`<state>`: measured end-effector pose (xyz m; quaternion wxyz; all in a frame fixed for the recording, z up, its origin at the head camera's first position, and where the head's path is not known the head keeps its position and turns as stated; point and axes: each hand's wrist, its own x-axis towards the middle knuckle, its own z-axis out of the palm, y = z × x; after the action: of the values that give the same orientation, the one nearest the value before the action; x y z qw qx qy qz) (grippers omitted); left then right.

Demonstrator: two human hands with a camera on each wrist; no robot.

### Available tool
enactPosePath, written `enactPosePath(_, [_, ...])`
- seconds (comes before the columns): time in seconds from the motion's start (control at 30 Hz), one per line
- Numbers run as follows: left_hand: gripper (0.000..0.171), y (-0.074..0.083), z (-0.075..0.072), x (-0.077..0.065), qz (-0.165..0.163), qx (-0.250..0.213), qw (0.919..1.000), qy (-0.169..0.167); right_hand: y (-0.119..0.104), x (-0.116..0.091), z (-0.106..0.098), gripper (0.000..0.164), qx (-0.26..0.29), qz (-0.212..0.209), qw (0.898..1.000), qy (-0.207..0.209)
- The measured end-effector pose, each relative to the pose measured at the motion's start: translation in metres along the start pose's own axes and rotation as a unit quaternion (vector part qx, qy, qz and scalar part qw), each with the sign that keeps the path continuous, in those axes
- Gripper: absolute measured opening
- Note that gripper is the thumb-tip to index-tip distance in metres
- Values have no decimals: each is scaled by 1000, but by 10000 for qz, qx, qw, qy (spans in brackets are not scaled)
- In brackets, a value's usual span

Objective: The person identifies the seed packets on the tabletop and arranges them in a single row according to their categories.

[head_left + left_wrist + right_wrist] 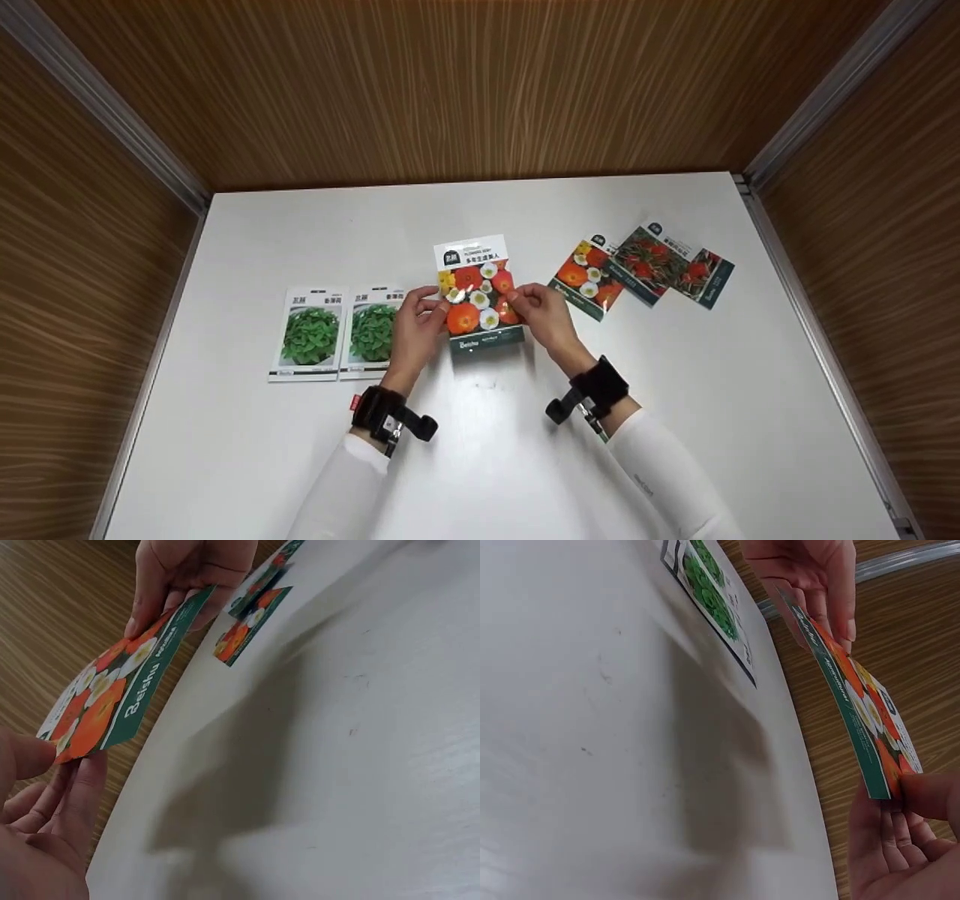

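Note:
A seed packet (480,296) with orange, red and white flowers and a green lower band is held above the table between both hands. My left hand (417,327) pinches its left edge, thumb on the printed face and fingers behind. The right hand (550,318) pinches the opposite edge in the same way. In the left wrist view the packet (112,686) is tilted, with its shadow on the white surface below. The right wrist view shows the packet (862,701) almost edge-on.
Two green-leaf seed packets (308,337) lie side by side left of the left hand, one partly covered by it. To the right, another orange-flower packet (583,279) and two red-flower packets (651,262) overlap on the white table (480,465). Wood-grain panels (480,90) enclose the table.

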<state>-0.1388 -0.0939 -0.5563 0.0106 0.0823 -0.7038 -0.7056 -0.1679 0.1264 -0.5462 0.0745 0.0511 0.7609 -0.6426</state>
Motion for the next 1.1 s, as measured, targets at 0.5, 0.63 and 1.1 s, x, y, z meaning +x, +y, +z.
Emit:
enactPosePath(0.5, [23, -4, -30, 3, 361, 1686, 9824, 725, 7, -4, 24, 15, -1672, -848, 9822, -117])
enactPosePath(0.63, [22, -5, -37, 2, 481, 2060, 9738, 836, 9, -4, 31, 15, -1998, -1052, 9740, -181])
enactPosePath(1.1, [23, -18, -55, 4, 395, 2947, 9529, 599, 19, -7, 47, 19, -2879, -1429, 9463, -359])
